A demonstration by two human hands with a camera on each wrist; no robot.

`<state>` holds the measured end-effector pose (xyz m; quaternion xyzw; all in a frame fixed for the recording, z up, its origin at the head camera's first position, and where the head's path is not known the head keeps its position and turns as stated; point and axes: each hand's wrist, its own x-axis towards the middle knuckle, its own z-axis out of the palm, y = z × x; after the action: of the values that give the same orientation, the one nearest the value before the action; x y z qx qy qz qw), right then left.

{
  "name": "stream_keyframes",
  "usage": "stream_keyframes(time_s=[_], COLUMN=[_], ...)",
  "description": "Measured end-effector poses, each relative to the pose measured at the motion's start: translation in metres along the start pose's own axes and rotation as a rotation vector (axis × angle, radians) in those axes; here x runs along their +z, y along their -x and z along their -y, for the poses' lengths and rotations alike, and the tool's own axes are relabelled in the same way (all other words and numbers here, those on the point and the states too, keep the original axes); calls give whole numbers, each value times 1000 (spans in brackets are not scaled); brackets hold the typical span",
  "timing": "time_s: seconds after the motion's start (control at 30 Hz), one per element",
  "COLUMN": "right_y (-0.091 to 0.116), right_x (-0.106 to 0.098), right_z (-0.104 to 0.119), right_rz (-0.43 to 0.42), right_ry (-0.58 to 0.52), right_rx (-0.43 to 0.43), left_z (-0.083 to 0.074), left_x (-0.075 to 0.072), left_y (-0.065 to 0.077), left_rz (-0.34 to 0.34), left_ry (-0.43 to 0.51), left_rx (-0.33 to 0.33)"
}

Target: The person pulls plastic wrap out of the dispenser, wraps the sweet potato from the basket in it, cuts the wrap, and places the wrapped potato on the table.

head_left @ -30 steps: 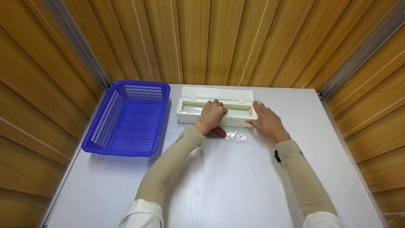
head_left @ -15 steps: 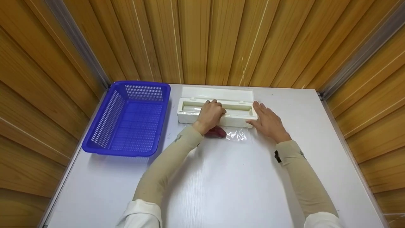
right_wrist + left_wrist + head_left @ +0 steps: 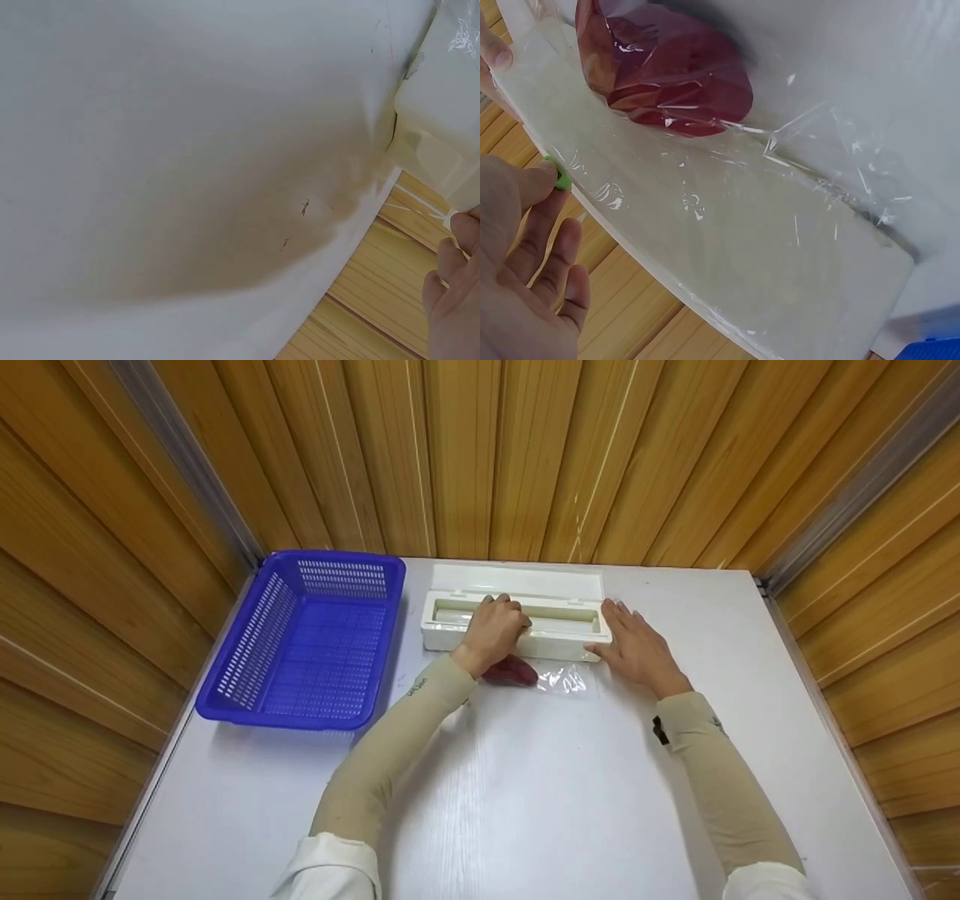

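A white cling film dispenser (image 3: pixel 517 643) lies near the back of the table with its lid (image 3: pixel 517 579) tipped back. Clear film (image 3: pixel 694 199) runs down over its front. My left hand (image 3: pixel 491 634) is at the front top edge, thumb and forefinger pinching a small green slide cutter (image 3: pixel 562 178); its other fingers are loosely bent. My right hand (image 3: pixel 641 649) holds the dispenser's right end, thumb on the front and fingers along the end. Just in front of the dispenser, a dark red, rounded object (image 3: pixel 667 71) lies under the film, partly hidden by my left wrist in the head view.
A blue plastic basket (image 3: pixel 322 660) with slotted walls stands to the left of the dispenser. Loose film (image 3: pixel 562 679) spreads on the white table (image 3: pixel 555 795) beside the red object. Wood-look panels (image 3: pixel 525 457) enclose the table at the back and sides.
My left hand has slid a little to the left along the dispenser's front edge, uncovering more of the red object. My right hand stays at the right end.
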<state>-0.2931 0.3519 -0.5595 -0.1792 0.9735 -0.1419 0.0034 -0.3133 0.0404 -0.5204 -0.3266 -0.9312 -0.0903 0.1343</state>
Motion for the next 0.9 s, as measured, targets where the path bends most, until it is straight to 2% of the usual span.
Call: stream_keyframes(time_s=[0.2, 0.53, 0.9], right_y=[-2, -2, -2], right_x=[-2, -2, -3], right_z=[0, -2, 2], right_rz=[11, 13, 39], right_ry=[16, -8, -5], right_rx=[-5, 8, 23], left_z=[7, 20, 37], left_x=[-3, -10, -26], left_y=[3, 11, 27], left_rz=[-16, 7, 45], left_ry=[-26, -23, -71], left_rx=[2, -9, -81])
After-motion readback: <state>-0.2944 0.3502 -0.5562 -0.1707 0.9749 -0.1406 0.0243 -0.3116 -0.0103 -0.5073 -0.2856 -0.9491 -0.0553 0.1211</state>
